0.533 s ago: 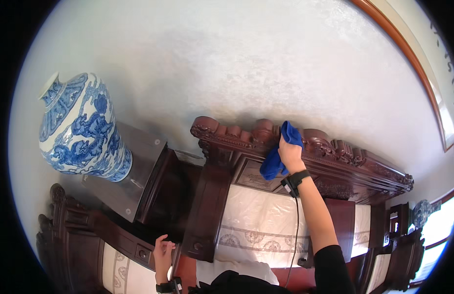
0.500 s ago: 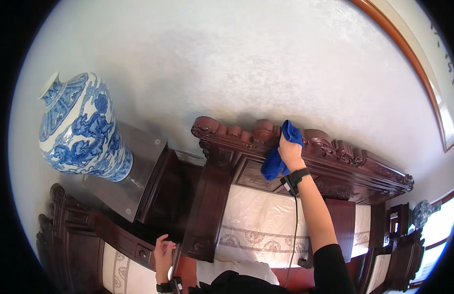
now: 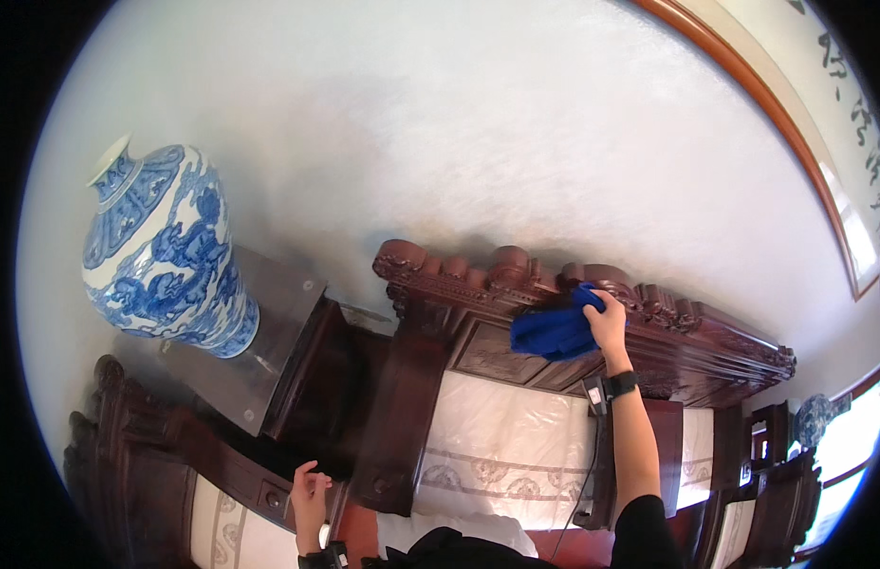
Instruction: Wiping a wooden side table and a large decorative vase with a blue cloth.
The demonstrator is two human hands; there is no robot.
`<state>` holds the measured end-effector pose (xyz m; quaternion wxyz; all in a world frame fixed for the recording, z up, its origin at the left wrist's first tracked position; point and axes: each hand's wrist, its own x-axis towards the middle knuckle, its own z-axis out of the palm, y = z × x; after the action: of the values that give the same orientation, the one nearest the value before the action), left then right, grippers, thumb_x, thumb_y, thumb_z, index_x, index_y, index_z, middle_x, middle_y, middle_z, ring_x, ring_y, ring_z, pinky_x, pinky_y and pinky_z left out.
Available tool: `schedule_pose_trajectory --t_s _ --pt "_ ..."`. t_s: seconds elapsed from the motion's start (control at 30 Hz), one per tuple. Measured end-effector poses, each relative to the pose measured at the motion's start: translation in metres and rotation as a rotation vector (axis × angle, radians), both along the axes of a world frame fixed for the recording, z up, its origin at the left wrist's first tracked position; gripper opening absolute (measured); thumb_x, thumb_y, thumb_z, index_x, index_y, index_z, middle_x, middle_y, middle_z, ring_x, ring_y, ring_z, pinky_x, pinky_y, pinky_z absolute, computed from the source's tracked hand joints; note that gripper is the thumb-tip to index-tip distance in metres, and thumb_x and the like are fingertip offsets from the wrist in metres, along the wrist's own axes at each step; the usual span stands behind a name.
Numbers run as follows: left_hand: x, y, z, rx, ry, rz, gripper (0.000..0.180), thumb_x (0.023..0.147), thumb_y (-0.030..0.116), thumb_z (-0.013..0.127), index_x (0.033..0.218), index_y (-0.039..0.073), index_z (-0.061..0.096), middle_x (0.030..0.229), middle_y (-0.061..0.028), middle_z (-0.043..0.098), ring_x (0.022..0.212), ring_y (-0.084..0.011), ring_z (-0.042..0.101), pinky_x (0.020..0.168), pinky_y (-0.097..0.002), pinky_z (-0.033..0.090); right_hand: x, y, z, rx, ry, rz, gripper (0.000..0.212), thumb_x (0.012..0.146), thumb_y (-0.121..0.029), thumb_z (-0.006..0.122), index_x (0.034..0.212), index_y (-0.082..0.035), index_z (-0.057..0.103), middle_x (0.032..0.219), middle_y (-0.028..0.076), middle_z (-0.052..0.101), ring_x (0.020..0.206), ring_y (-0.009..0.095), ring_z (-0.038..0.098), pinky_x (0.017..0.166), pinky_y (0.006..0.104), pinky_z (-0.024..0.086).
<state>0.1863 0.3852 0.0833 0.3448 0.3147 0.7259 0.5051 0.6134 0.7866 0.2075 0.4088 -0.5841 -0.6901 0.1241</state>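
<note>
At 9 o'clock on my feed I have a tall blue-and-white porcelain vase (image 3: 165, 256) with a flared white lip, its foot on a dark wooden counter (image 3: 288, 289) with a grey top; I cannot see down its neck, so I can't tell what it holds. A smaller blue-and-white vase (image 3: 812, 421) shows far off at 4 o'clock, its inside also hidden from me.

The soft royal-blue cloth (image 3: 551, 335) is nearer, also toward 4 o'clock, against the carved dark-red wooden backrest (image 3: 487, 353); it is bunched at one end and spreads in loose folds toward 9 o'clock. The right hand (image 3: 608, 324) is closed on the bunched end, fingers curled, covering part of it from me. At 7 o'clock I see the left hand (image 3: 310, 493) raised, half open, fingers loosely bent, with nothing I can make out in its grip.

Pale patterned cushions (image 3: 506, 427) with a glossy surface sit at 5 o'clock; a thin dark cable (image 3: 580, 493) hangs across them. A second carved wooden seat (image 3: 155, 427) stands at 8 o'clock.
</note>
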Motion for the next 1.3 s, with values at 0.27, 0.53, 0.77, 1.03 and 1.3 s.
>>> schedule_pose_trajectory --t_s 0.27,0.53,0.77,1.03,1.3 --pt "0.006 0.027 0.013 0.015 -0.024 -0.030 0.025 0.091 0.008 0.053 0.115 0.001 0.050 0.083 -0.0092 0.061 0.076 -0.0148 0.061 0.072 -0.0260 0.049 0.058 -0.020 0.081 0.274 1.098 0.015 0.022 0.080 0.000 0.051 0.100 0.001 0.060 0.086 0.000 0.059 0.077 0.009 0.053 0.071 0.0213 0.043" --pt "0.017 0.028 0.000 -0.015 -0.030 -0.022 0.026 0.091 0.008 0.054 0.116 0.001 0.050 0.082 -0.0096 0.061 0.075 -0.0146 0.061 0.071 -0.0255 0.049 0.069 0.033 0.045 0.195 -0.056 -0.004 0.036 0.093 -0.017 0.050 0.124 0.002 0.049 0.125 0.018 0.054 0.116 0.031 0.051 0.099 0.0375 0.037" --pt "0.022 0.028 -0.002 -0.032 -0.073 0.023 0.025 0.093 0.008 0.052 0.116 0.000 0.049 0.081 -0.0085 0.059 0.075 -0.0133 0.059 0.071 -0.0256 0.049 0.069 0.058 0.000 0.164 -0.203 -0.235 0.036 0.095 -0.024 0.042 0.120 0.000 0.051 0.115 0.019 0.058 0.109 0.035 0.052 0.094 0.0411 0.039" --pt "0.025 0.046 0.003 -0.039 -0.047 -0.010 0.026 0.092 0.007 0.052 0.117 0.001 0.049 0.082 -0.0084 0.059 0.076 -0.0134 0.058 0.072 -0.0251 0.048 -0.008 0.035 0.007 0.323 -0.325 0.109 0.024 0.089 -0.010 0.049 0.111 -0.007 0.058 0.113 0.012 0.061 0.110 0.027 0.055 0.095 0.0390 0.037" --pt "0.037 0.045 0.006 -0.058 -0.033 -0.033 0.025 0.094 0.011 0.052 0.116 0.000 0.049 0.083 -0.0078 0.058 0.076 -0.0132 0.058 0.071 -0.0255 0.048 -0.040 0.043 0.003 0.354 -0.527 0.062 0.025 0.089 -0.013 0.051 0.113 -0.008 0.055 0.114 0.007 0.061 0.111 0.021 0.054 0.099 0.0378 0.034"
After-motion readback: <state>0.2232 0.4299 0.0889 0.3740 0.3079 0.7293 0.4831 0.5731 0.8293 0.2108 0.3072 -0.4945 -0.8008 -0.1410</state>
